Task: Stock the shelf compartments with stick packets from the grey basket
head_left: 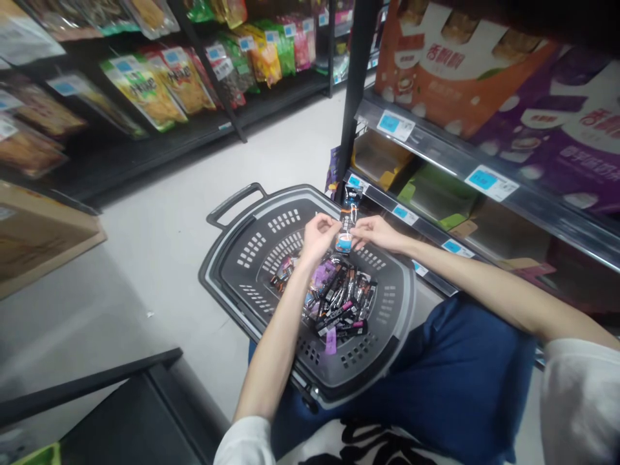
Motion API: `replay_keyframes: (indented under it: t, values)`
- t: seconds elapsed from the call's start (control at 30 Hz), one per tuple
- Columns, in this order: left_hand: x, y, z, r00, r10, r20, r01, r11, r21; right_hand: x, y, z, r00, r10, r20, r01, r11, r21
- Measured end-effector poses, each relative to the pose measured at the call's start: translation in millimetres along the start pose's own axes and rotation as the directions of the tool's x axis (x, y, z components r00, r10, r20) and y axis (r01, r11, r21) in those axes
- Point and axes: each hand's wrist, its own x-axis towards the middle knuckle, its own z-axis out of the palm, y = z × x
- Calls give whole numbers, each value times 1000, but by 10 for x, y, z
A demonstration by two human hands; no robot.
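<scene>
Between my two hands, a narrow black sachet with orange and blue print (347, 223) is held upright over the far side of a shopping basket. My left hand (320, 234) pinches its left edge, and my right hand (371, 231) grips its right edge. Below them, the dark grey basket (227, 258) has slotted walls and a raised handle at its far left. Inside it lies a loose heap of slim black stick sachets (339, 310), mixed with some purple and clear wrappers. My left forearm covers part of the heap.
To the right, a shelf rack carries orange and purple boxes (465, 64), with display cartons (436, 187) on the level below. Bagged snacks (145, 90) line the shelves at the far left. A cardboard box (43, 232) stands at left, a dark metal frame (121, 413) at lower left.
</scene>
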Motion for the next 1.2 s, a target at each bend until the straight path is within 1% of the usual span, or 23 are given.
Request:
replay_keyframes:
  t: [0.07,0.13,0.2,0.27,0.33,0.37,0.43,0.53,0.63,0.73,0.83,0.9,1.0,1.1,1.13,1.2]
  values:
    - [-9,-4,0,998,62,16,-63,994,85,13,13,15,1000,-13,-10,12,1000,-13]
    - [-18,0,-3,995,91,47,-97,983,156,27,24,22,999,-26,-21,26,999,-31]
    - [-25,9,-11,994,93,55,-103,969,224,36,26,26,999,-32,-25,31,999,-44]
    - [-27,23,-26,995,91,40,-99,952,289,36,17,32,999,-30,-20,29,998,-49]
    - [-26,40,-45,995,85,46,-96,945,313,29,0,45,999,-31,-30,30,999,-35]
    - [-25,48,-55,995,73,73,-92,949,302,23,-11,55,999,-32,-45,30,999,-28]
    - [-27,60,-71,985,28,171,-71,966,247,10,-39,80,997,-28,-78,26,999,-28]
    - [-45,65,-74,945,-42,325,0,991,130,-16,-111,120,991,-56,-125,45,996,-82]
    - [-79,90,-64,908,-78,412,83,997,5,-41,-231,135,982,-111,-150,89,986,-144]
    - [-109,165,-64,882,-73,465,164,974,-158,-54,-370,121,977,-146,-154,126,983,-134]
    - [-127,250,-67,890,-99,446,231,939,-254,-53,-472,107,971,-182,-152,164,979,-121]
    - [-133,285,-63,897,-132,422,260,930,-262,-45,-503,106,971,-191,-144,173,976,-132]
    - [-130,293,-47,910,-155,385,268,928,-259,-28,-499,112,971,-189,-146,169,976,-138]
    - [-108,255,-36,931,-147,334,241,935,-259,-9,-456,114,968,-208,-144,188,972,-144]
    - [-95,233,-36,943,-132,306,215,943,-255,-3,-437,114,965,-222,-138,201,968,-149]
    - [-63,180,-46,970,-75,231,126,968,-218,9,-396,117,963,-242,-122,222,962,-158]
